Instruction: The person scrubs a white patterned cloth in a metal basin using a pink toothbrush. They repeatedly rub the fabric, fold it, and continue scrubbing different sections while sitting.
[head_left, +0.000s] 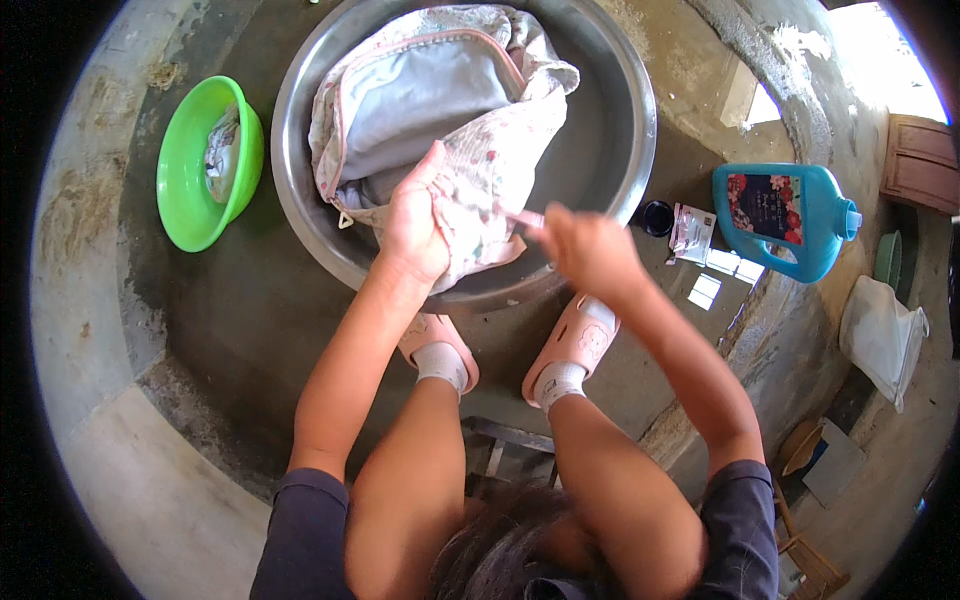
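Observation:
A wide stainless steel basin (643, 142) stands on the floor before my feet. In it lies a pale fabric bag (499, 161) with a small flower print, pink piping and an unzipped mouth that shows its light grey lining (427, 97). My left hand (416, 225) grips the near side of the bag, thumb up, over the basin's near left part. A pink-handled tool (529, 218), possibly a small brush, is held in my right hand (589, 247). Its tip meets the printed cloth; motion blurs its head. A zipper pull (345, 220) hangs at the bag's left corner.
To the left, a green plastic basin (191, 169) holds crumpled items. On the right are a dark round cap (658, 218), a printed packet (691, 232) and a blue detergent jug (821, 225). A white bag (881, 330) sits farther right. My pink clogs (574, 337) flank the basin's near rim.

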